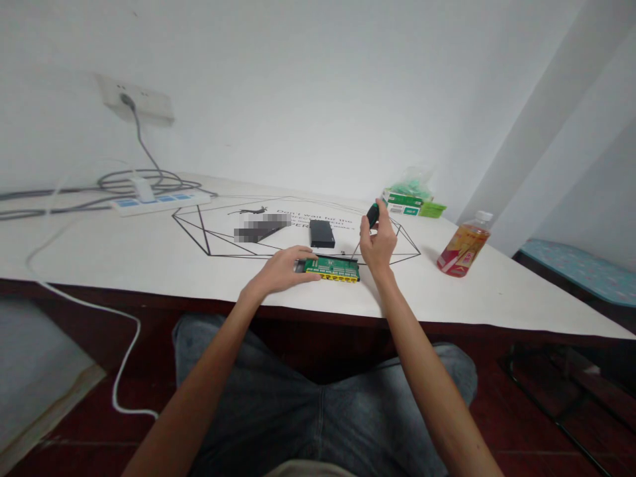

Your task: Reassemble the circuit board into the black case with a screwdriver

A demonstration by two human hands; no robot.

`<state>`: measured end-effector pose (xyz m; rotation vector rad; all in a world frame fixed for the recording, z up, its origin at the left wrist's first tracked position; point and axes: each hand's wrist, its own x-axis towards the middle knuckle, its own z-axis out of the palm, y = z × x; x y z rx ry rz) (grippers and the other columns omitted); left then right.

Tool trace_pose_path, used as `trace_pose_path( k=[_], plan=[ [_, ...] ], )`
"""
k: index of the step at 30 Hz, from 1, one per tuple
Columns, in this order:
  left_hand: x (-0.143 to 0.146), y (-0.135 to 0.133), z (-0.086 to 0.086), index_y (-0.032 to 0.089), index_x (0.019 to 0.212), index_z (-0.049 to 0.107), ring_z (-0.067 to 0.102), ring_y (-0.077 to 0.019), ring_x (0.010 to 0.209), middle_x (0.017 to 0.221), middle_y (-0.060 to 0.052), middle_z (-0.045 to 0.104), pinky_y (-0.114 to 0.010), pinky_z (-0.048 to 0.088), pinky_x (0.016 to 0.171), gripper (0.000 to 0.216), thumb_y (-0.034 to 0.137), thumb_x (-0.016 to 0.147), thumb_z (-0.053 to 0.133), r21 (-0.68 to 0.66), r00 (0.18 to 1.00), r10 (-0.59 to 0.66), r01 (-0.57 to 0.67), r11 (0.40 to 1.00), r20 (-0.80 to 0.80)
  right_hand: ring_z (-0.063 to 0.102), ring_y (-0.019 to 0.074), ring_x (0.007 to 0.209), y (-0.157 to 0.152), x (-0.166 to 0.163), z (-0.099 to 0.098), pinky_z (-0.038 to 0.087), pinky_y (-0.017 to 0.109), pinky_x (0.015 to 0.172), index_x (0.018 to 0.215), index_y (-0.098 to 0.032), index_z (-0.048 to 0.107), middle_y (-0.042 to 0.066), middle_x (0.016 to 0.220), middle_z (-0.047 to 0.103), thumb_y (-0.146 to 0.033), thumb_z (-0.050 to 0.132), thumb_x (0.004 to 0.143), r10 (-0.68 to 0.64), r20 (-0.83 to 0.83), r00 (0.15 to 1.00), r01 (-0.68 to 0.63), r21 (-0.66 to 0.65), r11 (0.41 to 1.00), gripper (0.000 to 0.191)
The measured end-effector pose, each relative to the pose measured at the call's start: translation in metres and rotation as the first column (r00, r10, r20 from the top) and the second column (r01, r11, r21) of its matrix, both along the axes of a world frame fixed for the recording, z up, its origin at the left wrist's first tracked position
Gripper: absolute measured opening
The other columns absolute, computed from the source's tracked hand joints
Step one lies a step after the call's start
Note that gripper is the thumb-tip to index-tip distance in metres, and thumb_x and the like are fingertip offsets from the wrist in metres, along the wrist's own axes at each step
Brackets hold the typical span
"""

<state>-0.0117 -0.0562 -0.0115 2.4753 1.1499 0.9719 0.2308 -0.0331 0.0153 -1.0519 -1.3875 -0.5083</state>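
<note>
A green circuit board with a row of yellow ports along its near edge lies in a dark tray-like casing on the table. My left hand grips the left end of the board, thumb at the near side and fingers at the far side. In my right hand is a screwdriver with a black and green handle, held tilted. Its thin shaft points down to the board's right end; whether the tip touches a screw is too small to tell. Behind the board sits a small black box.
A dark, partly pixelated object lies left of the black box. A drink bottle stands at right, with a green and white box behind. At left are a power strip, coiled cables and a white cord over the table edge.
</note>
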Motion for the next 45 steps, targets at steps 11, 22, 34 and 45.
trace_pose_path(
  k=[11, 22, 34, 45],
  plan=[
    [-0.0002, 0.0001, -0.0001, 0.026, 0.11, 0.075, 0.065, -0.0276, 0.116, 0.129, -0.007, 0.069, -0.042, 0.048, 0.105, 0.045, 0.056, 0.077, 0.074, -0.004, 1.0, 0.004, -0.004, 1.0, 0.0, 0.064, 0.0153, 0.069, 0.0029, 0.0003, -0.0025, 0.048, 0.026, 0.058, 0.152, -0.022, 0.04, 0.012, 0.11, 0.072, -0.033, 0.044, 0.099, -0.018, 0.022, 1.0, 0.018, 0.018, 1.0, 0.054],
    [0.0001, -0.0016, 0.001, 0.026, 0.11, 0.075, 0.065, -0.0275, 0.116, 0.13, -0.007, 0.069, -0.041, 0.048, 0.104, 0.044, 0.055, 0.077, 0.074, -0.003, 1.0, 0.008, -0.008, 1.0, -0.008, 0.062, 0.0172, 0.069, 0.0015, 0.0014, -0.0014, 0.05, 0.031, 0.065, 0.151, -0.019, 0.043, 0.015, 0.112, 0.071, -0.036, 0.048, 0.097, -0.026, 0.004, 1.0, 0.026, -0.004, 1.0, 0.057],
    [-0.0004, 0.0006, -0.0012, 0.026, 0.11, 0.075, 0.066, -0.0278, 0.115, 0.13, -0.008, 0.068, -0.041, 0.049, 0.103, 0.045, 0.056, 0.077, 0.074, -0.004, 1.0, 0.008, -0.008, 1.0, 0.002, 0.061, 0.0159, 0.064, 0.0018, 0.0004, -0.0029, 0.049, 0.03, 0.062, 0.153, -0.023, 0.037, 0.012, 0.111, 0.073, -0.037, 0.05, 0.096, -0.026, 0.035, 0.999, 0.026, -0.002, 1.0, 0.06],
    [0.0001, -0.0009, 0.0017, 0.026, 0.111, 0.075, 0.065, -0.0282, 0.116, 0.131, -0.008, 0.068, -0.041, 0.048, 0.104, 0.046, 0.057, 0.077, 0.074, -0.003, 1.0, 0.01, -0.01, 1.0, -0.01, 0.061, 0.0153, 0.066, 0.0017, 0.0002, -0.0024, 0.049, 0.029, 0.063, 0.149, -0.021, 0.043, 0.012, 0.106, 0.071, -0.035, 0.046, 0.098, 0.018, 0.017, 1.0, -0.018, -0.014, 1.0, 0.054]
  ],
)
